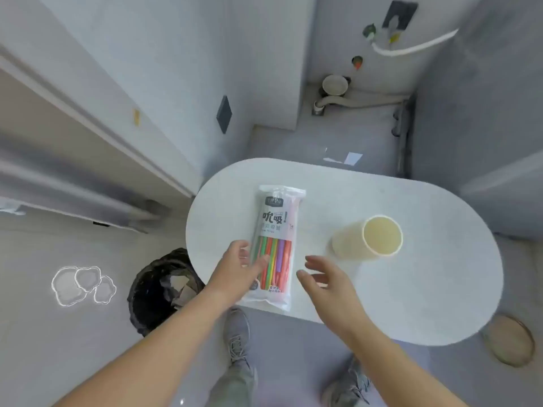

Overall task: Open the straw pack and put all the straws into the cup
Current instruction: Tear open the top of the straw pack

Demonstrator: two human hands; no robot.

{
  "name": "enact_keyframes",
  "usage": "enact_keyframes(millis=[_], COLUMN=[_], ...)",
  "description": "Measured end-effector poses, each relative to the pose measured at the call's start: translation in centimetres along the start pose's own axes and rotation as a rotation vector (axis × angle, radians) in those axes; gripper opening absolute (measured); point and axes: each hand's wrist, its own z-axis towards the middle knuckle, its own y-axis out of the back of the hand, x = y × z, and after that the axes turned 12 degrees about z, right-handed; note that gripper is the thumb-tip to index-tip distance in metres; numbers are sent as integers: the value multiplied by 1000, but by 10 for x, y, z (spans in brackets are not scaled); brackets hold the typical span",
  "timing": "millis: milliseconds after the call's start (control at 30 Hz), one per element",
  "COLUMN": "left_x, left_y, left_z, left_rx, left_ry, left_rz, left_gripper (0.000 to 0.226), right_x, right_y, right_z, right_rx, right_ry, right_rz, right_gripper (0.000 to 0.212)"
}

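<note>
Two bare hands reach over the near edge of a white oval surface. The left hand has its grip spread, fingers lying on the lower left part of the straw pack and closed around nothing. The right hand hovers just to the right of the pack's near end, its grip open and empty, fingers curved, with bare surface under it.

The pack lies flat and sealed, long axis running away from the hands, its near end close to the surface's front edge. Coloured straws show through its clear lower half; the printed label sits beyond the left fingertips.

Farther out and to the right of the right hand stands the cup, upright, pale, mouth open, well apart from the pack with clear surface between them. More bare surface stretches right of the cup and beyond the pack to the far rim.

Below the left forearm, off the surface's left edge, a black-lined bin sits on the floor.
</note>
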Motion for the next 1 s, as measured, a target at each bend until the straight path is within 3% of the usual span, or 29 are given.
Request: enact_keyframes(millis=[200, 400, 567, 700, 833, 1000], left_x=[28, 29, 29, 33, 35, 32], left_y=[-25, -40, -43, -43, -41, -40], left_z=[76, 106, 122, 130, 130, 118], left_rx=[-68, -181, -265, -344, -324, -326], left_ry=[-41, -232, -328, -363, -436, -540], left_rz=[-54, -15, -11, -93, -201, -256], left_gripper=[72, 55, 73, 70, 69, 69], right_x=[-50, -76, -84, -86, -85, -87], right_y=[-22, -29, -33, -31, -26, -23], right_z=[78, 121, 147, 160, 164, 158], right_rx=[-76, -110, -139, -135, -21, 143], right_ry=[60, 224, 325, 349, 342, 493], right_rz=[38, 55, 141, 232, 381, 456], right_gripper=[50, 51, 46, 70, 72, 48])
